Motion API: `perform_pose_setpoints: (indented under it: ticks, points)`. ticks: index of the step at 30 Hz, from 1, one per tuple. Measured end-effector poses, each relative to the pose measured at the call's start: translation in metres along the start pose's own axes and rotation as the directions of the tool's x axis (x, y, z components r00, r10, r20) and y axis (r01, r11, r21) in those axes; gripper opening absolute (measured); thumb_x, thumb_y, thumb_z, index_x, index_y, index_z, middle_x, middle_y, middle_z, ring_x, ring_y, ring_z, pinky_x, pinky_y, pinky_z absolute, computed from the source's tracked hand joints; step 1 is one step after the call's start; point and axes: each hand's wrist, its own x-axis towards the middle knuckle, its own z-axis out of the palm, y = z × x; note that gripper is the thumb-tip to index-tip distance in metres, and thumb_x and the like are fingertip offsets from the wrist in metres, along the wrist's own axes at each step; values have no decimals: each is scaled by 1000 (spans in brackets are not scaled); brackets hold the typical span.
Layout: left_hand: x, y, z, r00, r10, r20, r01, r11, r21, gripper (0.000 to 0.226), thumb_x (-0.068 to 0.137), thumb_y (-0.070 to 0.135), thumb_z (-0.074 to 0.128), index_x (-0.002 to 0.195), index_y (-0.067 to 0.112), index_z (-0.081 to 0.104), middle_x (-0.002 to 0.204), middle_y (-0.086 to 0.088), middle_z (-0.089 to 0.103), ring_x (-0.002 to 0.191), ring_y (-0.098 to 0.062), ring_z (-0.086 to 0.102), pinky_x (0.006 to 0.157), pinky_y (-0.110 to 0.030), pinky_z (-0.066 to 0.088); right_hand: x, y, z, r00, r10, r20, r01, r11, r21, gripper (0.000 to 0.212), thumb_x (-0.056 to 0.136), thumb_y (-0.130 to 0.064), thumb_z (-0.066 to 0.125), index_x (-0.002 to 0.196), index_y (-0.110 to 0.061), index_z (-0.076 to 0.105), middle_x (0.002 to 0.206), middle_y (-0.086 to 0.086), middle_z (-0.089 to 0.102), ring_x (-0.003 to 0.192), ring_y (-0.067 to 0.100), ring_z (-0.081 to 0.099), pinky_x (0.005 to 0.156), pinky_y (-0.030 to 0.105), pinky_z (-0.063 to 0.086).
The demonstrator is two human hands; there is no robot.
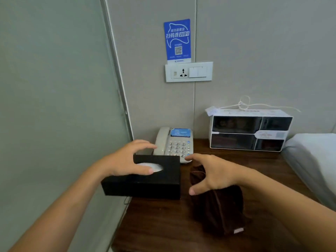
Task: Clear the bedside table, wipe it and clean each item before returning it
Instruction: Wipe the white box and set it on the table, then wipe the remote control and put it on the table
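Both bare forearms reach forward from the lower corners of the view and converge toward the middle. The left hand (127,158) is spread wide, palm down, its fingers extended forward and the thumb stretched out to the right. The right hand (211,172) is likewise spread, palm turned down and to the left, fingers pointing left and forward, the thumb hanging below them. Neither hand grips anything; the two are near each other but apart.

Grey panelled wall (254,51) with a socket plate (189,71), blue WiFi sign (177,40), frosted glass partition (54,88) left.
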Motion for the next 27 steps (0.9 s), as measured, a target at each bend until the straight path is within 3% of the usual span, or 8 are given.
perform_pose_setpoints:
  ticks: [2, 4, 7, 11, 17, 21, 24, 27]
  points:
    - [-31, -22, -7, 995, -98, 10, 98, 995, 4, 91, 73, 48, 92, 149, 51, 41, 161, 19, 21, 146, 7, 23, 117, -22, 24, 9, -17, 21, 1000, 21, 11, -22, 999, 43, 121, 62, -73, 85, 160, -33, 25, 161, -5, 40, 143, 15, 41, 115, 31, 38]
    - [-53, -41, -10, 984, -175, 36, 175, 984, -10, 100, 62, 52, 93, 146, 58, 38, 165, 17, 11, 152, -4, 16, 118, -27, 26, 15, -28, 37, 1000, 14, -19, -13, 998, 66, 115, 69, -70, 82, 161, -34, 24, 160, -4, 41, 142, 15, 42, 109, 24, 37]
    - [-71, -58, -7, 970, -223, 96, 224, 975, 3, 92, 63, 47, 90, 140, 62, 42, 167, 11, 4, 156, -11, 11, 120, -28, 28, 21, -40, 47, 999, -43, 10, 42, 998, 37, 98, 81, -62, 78, 159, -48, 20, 157, -5, 45, 133, 14, 50, 100, 20, 39]
    - [-74, -58, 1, 957, -244, 156, 238, 970, 58, 73, 86, 31, 82, 140, 61, 42, 171, 5, -5, 157, -21, 18, 120, -32, 32, 30, -50, 47, 993, 1, 121, 12, 995, -103, 91, 87, -64, 68, 157, -56, 10, 152, 2, 51, 128, 23, 56, 106, 34, 47]
    - [-67, -40, 15, 962, -271, 41, 259, 948, 187, 52, 95, 23, 72, 122, 58, 44, 170, 3, 7, 140, -25, 46, 105, -26, 38, 34, -66, 45, 993, 49, 104, -36, 991, -126, 80, 89, -50, 70, 154, -48, 22, 143, 5, 56, 120, 27, 58, 96, 36, 49]
    - [-66, -9, 17, 973, -229, 4, 220, 938, 267, 52, 95, 29, 72, 119, 64, 40, 169, 11, 9, 147, -21, 39, 114, -35, 38, 6, -55, 35, 998, 65, 13, -63, 991, -119, 75, 86, -48, 72, 149, -49, 31, 140, 3, 57, 120, 28, 59, 98, 42, 52]
    - [-47, 34, 25, 987, -162, -21, 159, 928, 338, 53, 94, 40, 70, 123, 70, 37, 168, 17, 4, 144, -24, 43, 115, -44, 38, -33, -27, 6, 994, 98, -43, -102, 988, -112, 72, 86, -48, 73, 146, -51, 33, 140, 0, 57, 120, 27, 59, 99, 41, 51]
    - [-4, 81, 48, 994, -103, -38, 110, 921, 373, 57, 96, 48, 64, 142, 63, 35, 169, 17, 2, 140, -26, 47, 113, -46, 40, -73, 16, -29, 981, 161, -108, -177, 972, -154, 71, 84, -48, 74, 144, -52, 35, 135, -4, 60, 115, 22, 61, 99, 38, 51]
